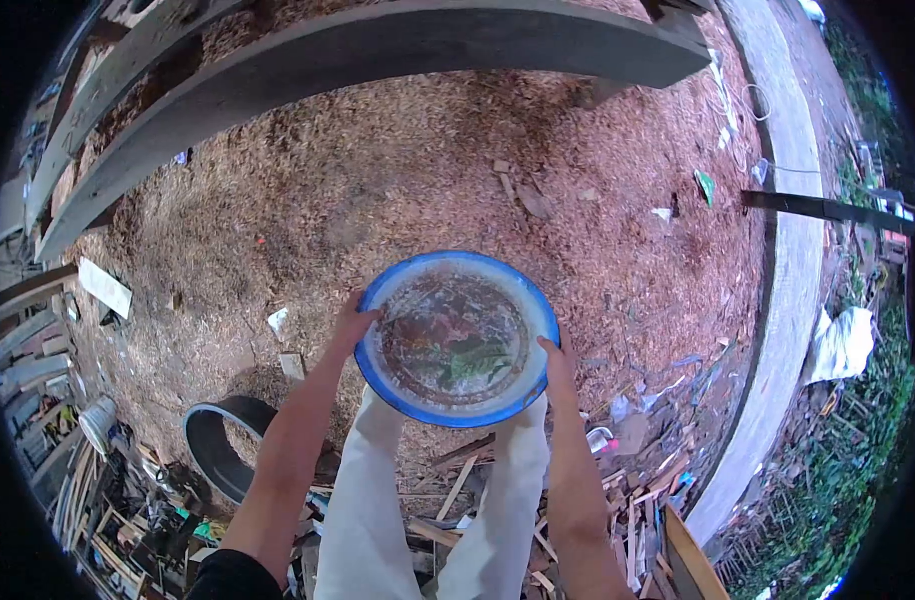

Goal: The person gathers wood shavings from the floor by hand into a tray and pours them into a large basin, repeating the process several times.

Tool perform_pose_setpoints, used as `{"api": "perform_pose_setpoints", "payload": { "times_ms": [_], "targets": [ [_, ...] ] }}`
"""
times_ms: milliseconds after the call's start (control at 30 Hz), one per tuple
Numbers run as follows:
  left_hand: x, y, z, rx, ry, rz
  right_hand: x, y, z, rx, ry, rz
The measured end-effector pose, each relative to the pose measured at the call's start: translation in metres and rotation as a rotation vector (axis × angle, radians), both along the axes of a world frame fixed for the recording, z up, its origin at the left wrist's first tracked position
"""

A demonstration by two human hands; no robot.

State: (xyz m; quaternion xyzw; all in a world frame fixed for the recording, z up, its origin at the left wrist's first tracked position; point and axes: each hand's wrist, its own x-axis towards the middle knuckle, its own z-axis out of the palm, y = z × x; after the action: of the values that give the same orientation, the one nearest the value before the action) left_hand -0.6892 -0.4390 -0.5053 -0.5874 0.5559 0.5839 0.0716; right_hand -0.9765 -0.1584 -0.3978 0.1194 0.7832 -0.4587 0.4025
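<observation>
A round basin (458, 405) with a blue rim and a worn, pale inner wall is held level in front of my legs. Its bottom shows a faded pattern with green and reddish patches, and nothing clearly lies in it. My left hand (354, 326) grips the rim on the left side, thumb over the edge. On the right side, my right hand (560, 362) holds the same rim, with its thumb on top. The fingers of both hands are partly hidden beneath the basin.
Wood shavings cover the ground (378, 200). Long grey beams (428, 42) cross the top. A black tub (213, 450) stands at lower left, near a white bucket (98, 422). Wood scraps (458, 487) lie around my legs. A concrete curb (778, 290) runs along the right.
</observation>
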Motion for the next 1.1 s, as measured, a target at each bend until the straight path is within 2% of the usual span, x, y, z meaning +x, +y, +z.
{"api": "perform_pose_setpoints", "payload": {
  "times_ms": [100,133,200,267,300,433,500,533,567,600,667,700,767,900,967,1033,1100],
  "targets": [
    [-0.034,0.031,0.011,-0.031,-0.046,-0.041,-0.021,0.062,-0.032,0.007,-0.065,-0.028],
    [-0.047,0.042,0.015,-0.023,-0.058,-0.063,-0.030,0.087,-0.048,0.075,-0.006,0.044],
    [-0.064,0.066,-0.002,-0.030,-0.039,-0.059,-0.055,0.110,-0.049,0.137,0.050,0.114],
    [-0.089,0.095,-0.026,-0.038,-0.020,-0.056,-0.089,0.119,-0.025,0.022,0.088,0.129],
    [-0.104,0.107,-0.033,-0.019,-0.020,-0.034,-0.098,0.158,-0.073,0.044,0.100,0.131],
    [-0.174,0.168,-0.036,0.056,-0.060,-0.010,-0.141,0.228,-0.078,0.124,0.132,0.110],
    [-0.195,0.187,-0.052,0.051,-0.066,-0.037,-0.162,0.259,-0.090,0.161,-0.061,0.166],
    [-0.208,0.197,-0.048,0.060,-0.068,-0.060,-0.164,0.270,-0.096,0.165,-0.072,0.157],
    [-0.218,0.202,-0.047,0.076,-0.084,-0.103,-0.165,0.278,-0.108,0.211,0.025,0.159],
    [-0.221,0.207,-0.059,0.082,-0.094,-0.113,-0.165,0.283,-0.120,0.258,0.121,0.161],
    [-0.220,0.215,-0.087,-0.065,-0.108,-0.136,-0.166,0.281,-0.136,0.254,0.083,0.118],
    [-0.223,0.216,-0.088,-0.061,-0.118,-0.141,-0.168,0.273,-0.139,0.295,0.125,0.153],
    [-0.235,0.208,-0.071,0.097,0.012,0.039,-0.164,0.270,-0.176,0.319,0.243,0.226],
    [-0.205,0.193,-0.115,0.008,0.090,0.043,-0.160,0.236,-0.198,0.399,0.230,0.233],
    [-0.205,0.200,-0.129,-0.030,0.090,0.054,-0.158,0.250,-0.224,0.177,0.262,0.128],
    [-0.194,0.208,-0.146,-0.068,0.096,0.069,-0.154,0.246,-0.212,0.148,0.239,0.087],
    [-0.181,0.216,-0.166,-0.247,0.205,0.124,-0.153,0.237,-0.210,0.147,0.278,0.074]
  ]
}}
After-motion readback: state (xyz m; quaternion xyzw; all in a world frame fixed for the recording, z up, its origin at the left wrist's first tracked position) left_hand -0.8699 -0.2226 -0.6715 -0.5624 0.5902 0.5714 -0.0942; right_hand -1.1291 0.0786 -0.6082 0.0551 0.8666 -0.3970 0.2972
